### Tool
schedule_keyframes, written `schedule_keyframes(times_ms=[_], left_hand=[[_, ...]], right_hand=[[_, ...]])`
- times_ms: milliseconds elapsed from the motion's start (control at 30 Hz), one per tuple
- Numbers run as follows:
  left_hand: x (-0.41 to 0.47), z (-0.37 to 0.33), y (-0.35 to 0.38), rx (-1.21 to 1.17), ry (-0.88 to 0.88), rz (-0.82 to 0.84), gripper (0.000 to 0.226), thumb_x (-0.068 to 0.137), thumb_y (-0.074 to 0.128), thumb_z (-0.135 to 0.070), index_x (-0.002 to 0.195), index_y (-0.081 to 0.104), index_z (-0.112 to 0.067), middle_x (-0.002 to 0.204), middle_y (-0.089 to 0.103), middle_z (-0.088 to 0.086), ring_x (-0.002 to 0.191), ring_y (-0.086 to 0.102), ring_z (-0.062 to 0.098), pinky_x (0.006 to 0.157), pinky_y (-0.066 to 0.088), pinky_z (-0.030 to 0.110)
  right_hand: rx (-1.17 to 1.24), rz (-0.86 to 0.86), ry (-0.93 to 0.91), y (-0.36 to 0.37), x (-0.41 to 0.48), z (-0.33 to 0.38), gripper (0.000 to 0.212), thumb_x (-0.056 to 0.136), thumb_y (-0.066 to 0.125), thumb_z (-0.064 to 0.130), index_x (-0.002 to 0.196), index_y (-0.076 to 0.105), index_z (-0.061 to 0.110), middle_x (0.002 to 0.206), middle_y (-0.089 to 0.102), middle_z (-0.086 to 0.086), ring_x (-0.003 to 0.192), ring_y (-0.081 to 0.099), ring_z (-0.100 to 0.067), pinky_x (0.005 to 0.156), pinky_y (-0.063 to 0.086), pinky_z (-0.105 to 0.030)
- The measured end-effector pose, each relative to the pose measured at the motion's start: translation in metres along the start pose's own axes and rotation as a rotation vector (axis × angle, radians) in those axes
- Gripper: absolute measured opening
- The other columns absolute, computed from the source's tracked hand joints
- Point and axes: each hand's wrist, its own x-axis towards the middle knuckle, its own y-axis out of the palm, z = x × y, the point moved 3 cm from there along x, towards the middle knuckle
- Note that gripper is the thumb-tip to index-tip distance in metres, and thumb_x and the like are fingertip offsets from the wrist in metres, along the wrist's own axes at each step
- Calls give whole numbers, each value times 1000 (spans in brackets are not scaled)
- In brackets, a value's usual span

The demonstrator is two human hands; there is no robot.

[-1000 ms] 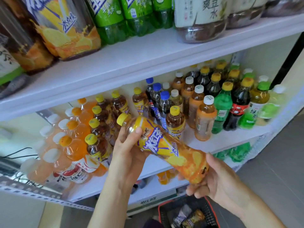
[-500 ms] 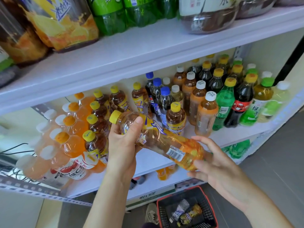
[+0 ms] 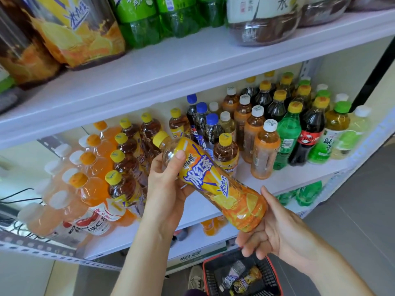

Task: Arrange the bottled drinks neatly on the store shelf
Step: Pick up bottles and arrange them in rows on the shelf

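Observation:
An iced-tea bottle (image 3: 215,184) with a yellow cap and orange-yellow label lies tilted in front of the middle shelf (image 3: 284,180), cap up-left, base down-right. My left hand (image 3: 166,189) grips its neck and upper body, thumb on the clear shoulder. My right hand (image 3: 269,227) cups its base from below with curled fingers. Behind it stand rows of bottled drinks: yellow-capped tea bottles (image 3: 124,184), orange drinks (image 3: 89,189), blue-capped cola bottles (image 3: 210,129) and white-capped tea bottles (image 3: 265,148).
Large bottles (image 3: 79,30) line the upper shelf (image 3: 171,67), which overhangs the work area. A red-rimmed black basket (image 3: 241,276) with several bottles sits on the floor below. Green and dark bottles (image 3: 288,133) fill the shelf's right side. Bare shelf board shows in front of the rows.
The bottle has been rotated in my hands, so its front label faces me instead of the barcode. My right hand moved from the side of the base to underneath it.

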Motion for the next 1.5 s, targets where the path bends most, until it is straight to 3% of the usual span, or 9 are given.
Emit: schedule_keyframes(times_ms=[100, 300, 500, 800, 933, 1033, 1167, 1300, 1500], left_hand=[[2, 3, -1, 9, 18, -55, 65, 72, 74, -37, 128, 50, -14, 108, 73, 8, 84, 72, 20, 66, 60, 39], [5, 0, 0, 113, 123, -87, 79, 62, 84, -40, 130, 49, -20, 111, 73, 3, 83, 72, 18, 65, 58, 35], [11, -5, -6, 271, -23, 139, 88, 62, 83, -45, 140, 44, -32, 126, 67, 4, 100, 70, 22, 80, 56, 42], [19, -12, -19, 260, -96, 194, 113, 53, 93, -41, 148, 34, -23, 131, 63, 15, 106, 68, 37, 79, 57, 52], [24, -17, -22, 354, -96, 136, 89, 72, 83, -32, 147, 38, -17, 129, 64, 16, 103, 68, 42, 82, 58, 55], [30, -21, -19, 409, 12, 32, 63, 73, 80, -31, 129, 57, -16, 109, 74, 11, 92, 74, 29, 69, 61, 41], [45, -29, -19, 656, 237, -20, 48, 69, 87, -30, 111, 64, -31, 97, 76, -6, 86, 74, 15, 66, 60, 31], [75, -23, -12, 994, 375, -91, 64, 54, 84, -47, 109, 51, -49, 97, 69, -28, 91, 65, -8, 76, 54, 22], [137, 10, -13, 1035, 358, -104, 81, 67, 88, -22, 134, 44, -20, 111, 65, -10, 103, 63, 14, 84, 48, 27]], right_hand=[[-26, -10, -49, -2, 2, -2, 69, 83, 45, 68, 106, 75, 11, 105, 70, -28, 82, 72, -30, 56, 57, -31], [-137, -87, -354, -3, 0, 9, 68, 65, 89, 43, 125, 58, 37, 120, 67, -8, 97, 70, -27, 82, 55, -32], [-76, -146, -322, -8, 0, 13, 73, 57, 94, 39, 122, 63, 24, 103, 71, -22, 84, 70, -34, 67, 58, -34], [76, 42, -163, -7, 12, 6, 64, 76, 79, 51, 124, 64, 11, 96, 64, -39, 74, 71, -41, 54, 58, -34], [104, 5, -99, -9, 25, 2, 67, 90, 45, 50, 114, 63, -9, 99, 61, -45, 65, 70, -37, 49, 56, -33], [-85, -90, -43, -3, 34, 5, 63, 89, 42, 54, 112, 64, 0, 94, 69, -35, 67, 71, -36, 52, 56, -32], [-577, -301, -138, -3, 43, 23, 16, 99, 54, 27, 113, 62, 30, 83, 76, -1, 70, 71, -18, 64, 53, -32], [-893, -503, -425, -7, 49, 55, 23, 90, 66, 22, 105, 61, 39, 85, 71, 7, 80, 64, 0, 72, 48, -17], [-1135, -658, -659, -3, 74, 83, 73, 77, 80, 21, 138, 41, 29, 124, 44, 9, 117, 44, -9, 94, 33, -24]])
